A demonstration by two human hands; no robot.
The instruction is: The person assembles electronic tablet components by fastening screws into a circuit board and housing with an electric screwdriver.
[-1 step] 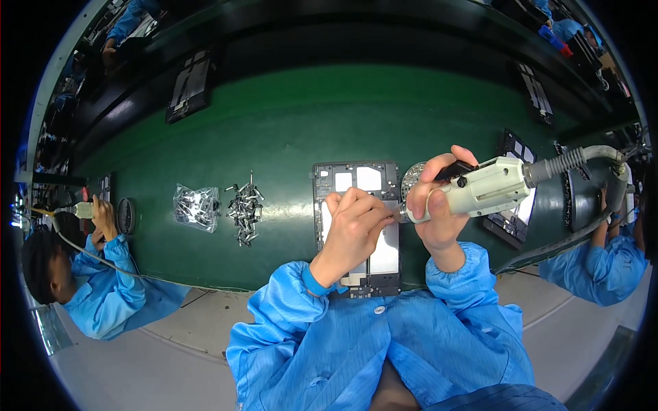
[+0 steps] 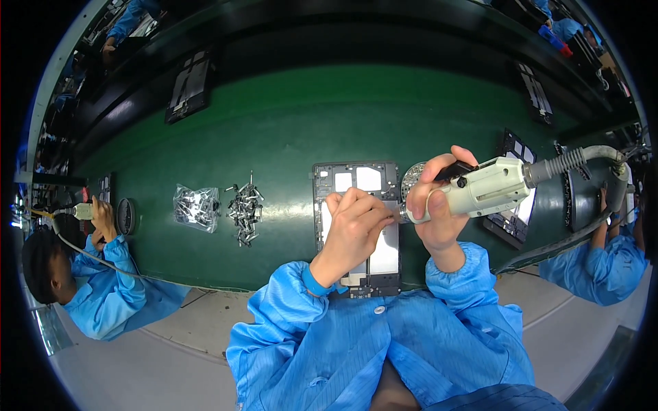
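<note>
My right hand (image 2: 439, 212) wraps round a pale electric screwdriver (image 2: 490, 186), thumb below and fingers over its black lever. It is held nearly level, its nose pointing left. My left hand (image 2: 355, 229) is closed in a pinch at that nose, over the tablet housing; whatever lies between the fingertips is too small to make out. Under the left hand lies the open black tablet housing (image 2: 391, 279) with silver plates, its middle partly covered. A round dish of small metal parts (image 2: 412, 175) shows behind the right hand, partly hidden by it.
Left on the green bench (image 2: 288, 137) are a clear bag of small parts (image 2: 196, 207) and a loose pile of dark and silver parts (image 2: 245, 209). Another housing (image 2: 510, 222) lies at right, near the screwdriver's cable (image 2: 576, 161). Co-workers in blue (image 2: 110, 288) sit on both sides.
</note>
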